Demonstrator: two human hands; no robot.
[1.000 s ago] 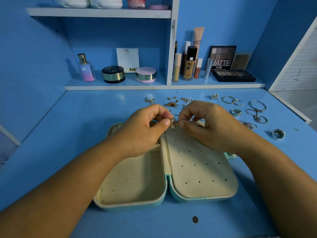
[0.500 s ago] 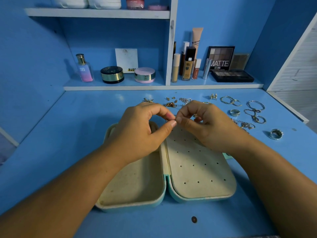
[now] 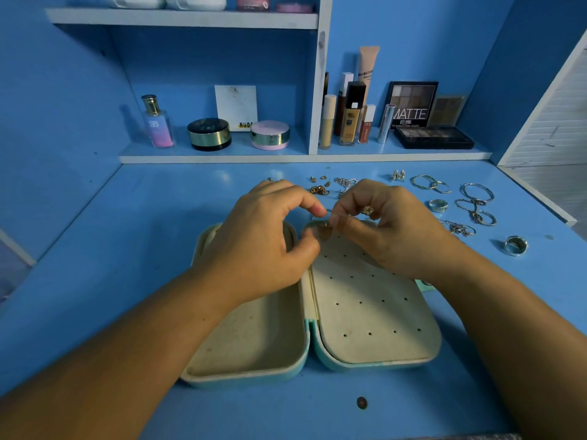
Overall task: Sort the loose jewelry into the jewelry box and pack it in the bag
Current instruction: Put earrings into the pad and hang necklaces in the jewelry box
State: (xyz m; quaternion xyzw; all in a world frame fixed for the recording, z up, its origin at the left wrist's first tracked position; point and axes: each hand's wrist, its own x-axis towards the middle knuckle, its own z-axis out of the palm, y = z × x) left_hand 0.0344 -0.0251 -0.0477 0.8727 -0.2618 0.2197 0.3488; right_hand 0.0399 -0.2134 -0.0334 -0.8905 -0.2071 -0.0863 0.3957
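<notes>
Head view: your left hand (image 3: 263, 239) hovers curled over the open mint-green jewelry box with cream lining (image 3: 254, 341); whether its thumb touches anything cannot be told. At the far edge of the box's perforated panel (image 3: 374, 312), your right hand (image 3: 400, 236) pinches a small gold stud earring (image 3: 324, 232). Judge it light, stiff and slippery, with a bendable post; grip its decorated front. Loose silver rings (image 3: 438, 205) lie rightward on the blue table (image 3: 127, 249).
</notes>
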